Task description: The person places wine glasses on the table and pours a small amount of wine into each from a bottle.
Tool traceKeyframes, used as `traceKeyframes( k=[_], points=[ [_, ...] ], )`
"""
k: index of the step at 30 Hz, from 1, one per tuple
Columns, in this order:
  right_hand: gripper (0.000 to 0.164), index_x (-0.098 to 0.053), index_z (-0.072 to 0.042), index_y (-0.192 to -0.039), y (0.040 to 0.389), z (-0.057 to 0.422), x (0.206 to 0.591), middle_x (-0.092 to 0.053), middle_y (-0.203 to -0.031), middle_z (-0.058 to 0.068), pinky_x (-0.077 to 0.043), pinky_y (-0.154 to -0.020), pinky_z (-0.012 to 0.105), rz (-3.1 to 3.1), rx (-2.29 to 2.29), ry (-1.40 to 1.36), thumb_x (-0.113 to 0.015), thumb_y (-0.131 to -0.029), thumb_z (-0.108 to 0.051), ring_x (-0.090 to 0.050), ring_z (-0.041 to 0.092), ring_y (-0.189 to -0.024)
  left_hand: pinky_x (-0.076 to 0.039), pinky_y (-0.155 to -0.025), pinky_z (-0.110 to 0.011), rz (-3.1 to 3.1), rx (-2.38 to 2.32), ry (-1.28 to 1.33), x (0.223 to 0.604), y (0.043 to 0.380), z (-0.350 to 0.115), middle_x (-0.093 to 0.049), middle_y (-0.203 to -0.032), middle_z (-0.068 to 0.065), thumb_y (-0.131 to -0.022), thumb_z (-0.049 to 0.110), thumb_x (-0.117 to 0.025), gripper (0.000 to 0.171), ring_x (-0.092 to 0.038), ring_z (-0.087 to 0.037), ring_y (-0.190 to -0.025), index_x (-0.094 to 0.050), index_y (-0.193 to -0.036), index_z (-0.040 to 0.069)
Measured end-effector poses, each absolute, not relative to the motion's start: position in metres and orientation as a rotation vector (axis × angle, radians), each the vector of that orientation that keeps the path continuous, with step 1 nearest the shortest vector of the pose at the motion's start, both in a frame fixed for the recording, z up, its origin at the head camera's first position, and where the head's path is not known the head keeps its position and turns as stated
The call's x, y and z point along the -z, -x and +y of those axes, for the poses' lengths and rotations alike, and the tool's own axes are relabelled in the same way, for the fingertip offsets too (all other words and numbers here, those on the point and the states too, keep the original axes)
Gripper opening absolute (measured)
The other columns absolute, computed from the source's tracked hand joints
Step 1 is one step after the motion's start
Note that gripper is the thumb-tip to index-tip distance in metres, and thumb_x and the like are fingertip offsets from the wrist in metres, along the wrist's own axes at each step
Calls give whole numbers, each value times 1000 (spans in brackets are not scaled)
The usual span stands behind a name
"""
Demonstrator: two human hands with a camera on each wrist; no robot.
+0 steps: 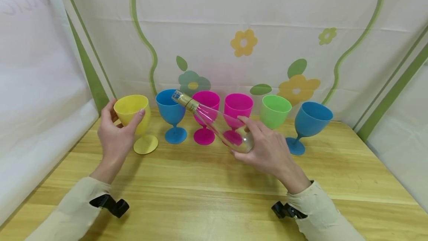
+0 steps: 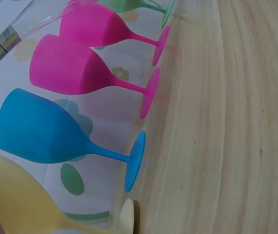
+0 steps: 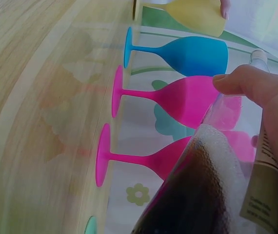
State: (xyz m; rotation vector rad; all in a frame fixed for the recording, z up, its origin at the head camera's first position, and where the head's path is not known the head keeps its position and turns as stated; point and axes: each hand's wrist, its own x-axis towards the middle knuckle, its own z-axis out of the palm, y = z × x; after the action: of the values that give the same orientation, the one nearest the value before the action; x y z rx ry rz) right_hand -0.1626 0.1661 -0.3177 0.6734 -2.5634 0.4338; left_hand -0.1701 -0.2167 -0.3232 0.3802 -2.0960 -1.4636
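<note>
At the left end of a row of plastic goblets, my left hand grips the bowl of a yellow goblet, thumb at the front rim. Whether its foot touches the table is hard to tell. My right hand holds a clear glass bottle near its base. The bottle tilts, its gold-banded neck pointing up and left, in front of the left blue goblet. Dark liquid with foam shows inside the bottle in the right wrist view, beside a label. Part of the bottle's base is hidden behind my fingers.
Two magenta goblets stand behind the bottle. A green goblet, partly hidden by my right hand, and another blue goblet stand farther right. The wooden table meets a white flowered cloth behind the row.
</note>
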Motion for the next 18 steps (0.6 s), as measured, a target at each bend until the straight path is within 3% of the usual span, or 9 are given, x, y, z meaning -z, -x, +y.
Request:
traceKeyframes(
  k=[18],
  points=[
    [93, -53, -16, -150, 164, 164, 319, -74, -117, 11, -45, -51, 24, -2562, -418, -701, -92, -72, -51, -60, 15, -68, -44, -90, -18, -2103, 1415, -326, 325, 156, -211, -58, -149, -2, -93, 43, -78, 78, -51, -12, -129, -42, -160, 25]
  ],
)
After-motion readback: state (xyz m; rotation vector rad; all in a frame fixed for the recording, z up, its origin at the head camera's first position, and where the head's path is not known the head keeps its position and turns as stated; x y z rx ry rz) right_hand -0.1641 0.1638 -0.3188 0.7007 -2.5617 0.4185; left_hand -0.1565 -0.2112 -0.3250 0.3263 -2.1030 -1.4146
